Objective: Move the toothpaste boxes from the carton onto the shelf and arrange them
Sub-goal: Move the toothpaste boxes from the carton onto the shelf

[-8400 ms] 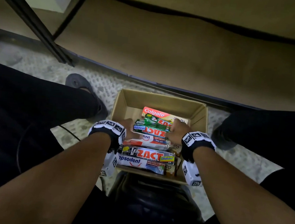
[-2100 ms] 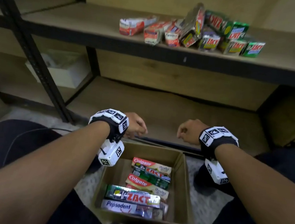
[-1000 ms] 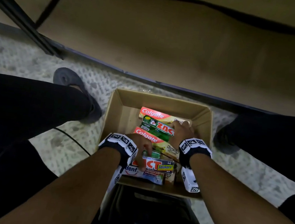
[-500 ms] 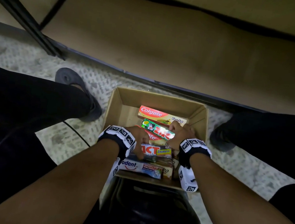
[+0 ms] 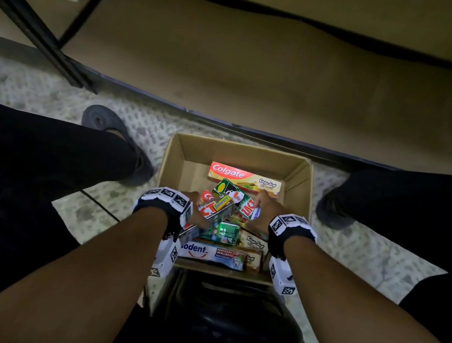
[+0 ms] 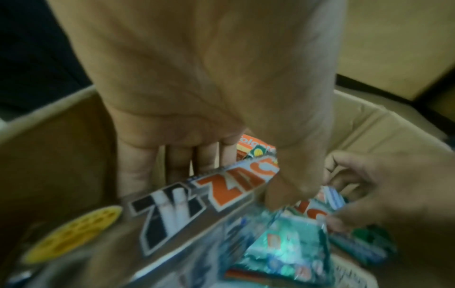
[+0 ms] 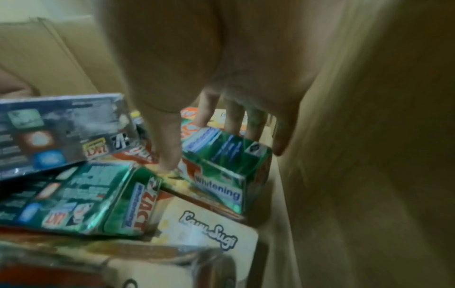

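Hands in brown cardboard carton (image 5: 185,149) | left hand (image 5: 195,210) gripped silver Zact box (image 5: 212,209), long axis tilted far-right | right hand (image 5: 266,212) grasped green Zact box (image 5: 240,199), angled near-right.

Both forearms reached down and forward, side by side, wrists banded. The left hand (image 5: 196,210) had its fingers (image 6: 172,165) behind a silver box (image 6: 172,210) and thumb in front, gripping it. The right hand (image 5: 263,213) pinched a green box (image 7: 221,165), thumb on the near face, fingers (image 7: 234,120) beyond
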{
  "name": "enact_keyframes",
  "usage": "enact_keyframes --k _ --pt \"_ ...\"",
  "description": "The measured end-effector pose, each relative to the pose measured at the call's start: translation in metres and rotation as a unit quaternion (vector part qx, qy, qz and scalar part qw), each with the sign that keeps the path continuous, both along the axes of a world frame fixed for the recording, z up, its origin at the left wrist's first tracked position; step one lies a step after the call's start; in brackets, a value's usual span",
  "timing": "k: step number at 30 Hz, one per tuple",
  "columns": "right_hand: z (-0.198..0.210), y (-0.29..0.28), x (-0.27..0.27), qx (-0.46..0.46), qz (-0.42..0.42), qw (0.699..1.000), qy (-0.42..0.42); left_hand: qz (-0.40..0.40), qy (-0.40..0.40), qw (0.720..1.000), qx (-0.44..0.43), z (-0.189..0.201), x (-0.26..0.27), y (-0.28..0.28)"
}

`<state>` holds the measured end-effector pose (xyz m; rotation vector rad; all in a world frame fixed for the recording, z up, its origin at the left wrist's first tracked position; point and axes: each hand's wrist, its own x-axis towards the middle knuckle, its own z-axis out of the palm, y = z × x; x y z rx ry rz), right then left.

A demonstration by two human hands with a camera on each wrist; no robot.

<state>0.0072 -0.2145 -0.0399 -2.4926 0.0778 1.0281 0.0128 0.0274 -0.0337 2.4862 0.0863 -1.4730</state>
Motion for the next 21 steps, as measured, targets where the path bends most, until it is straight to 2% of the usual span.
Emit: enact_keyframes --k 1,4,9,15,21 --pt "0.000 0.002 0.000 -0.002 -0.006 1.000 -0.010 0.010 0.012 1.000 -0.016 0.012 0.001 -0.005" --pt "0.002 0.005 0.004 -0.011 0.003 1.000 -0.009 0.036 0.050 0.997 -0.053 0.013 0.003 -0.005" --pt "0.005 0.001 0.007 0.006 -0.009 1.000 0.007 0.029 0.066 0.996 -0.047 0.019 0.004 -0.003" --pt "0.007 0.002 0.003 0.030 -0.070 0.997 0.016 0.053 0.013 0.996 -0.065 0.026 0.004 -0.002" --pt "0.025 -0.008 0.010 0.042 -0.116 0.992 0.011 0.088 -0.069 0.989 -0.102 0.042 0.001 -0.006"
